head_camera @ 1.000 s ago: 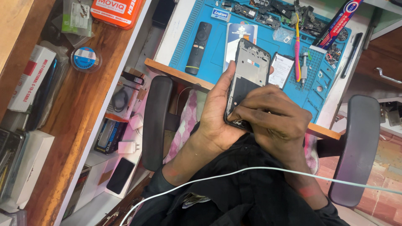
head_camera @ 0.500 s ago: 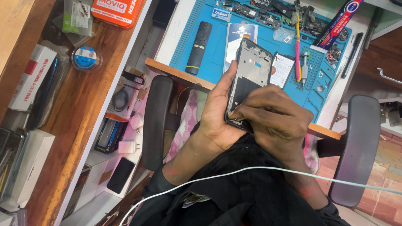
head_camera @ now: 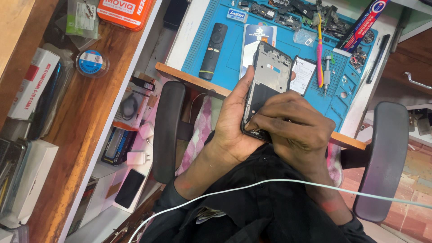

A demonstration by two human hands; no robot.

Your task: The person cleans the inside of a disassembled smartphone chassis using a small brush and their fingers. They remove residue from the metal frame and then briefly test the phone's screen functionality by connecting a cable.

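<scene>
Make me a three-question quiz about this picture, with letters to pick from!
1. Where does the black remote lie?
A) on the blue mat
B) on the chair
C) on the floor

2. What colour is the cable across the lap?
A) red
B) white
C) green

3. What is the left hand doing?
A) resting empty
B) holding the opened phone
C) gripping the remote

Answers: 1 A, it rests on the mat's left part. 2 B, it shows white against dark clothes. 3 B, it cradles the phone while the right hand works at its lower end.
</scene>
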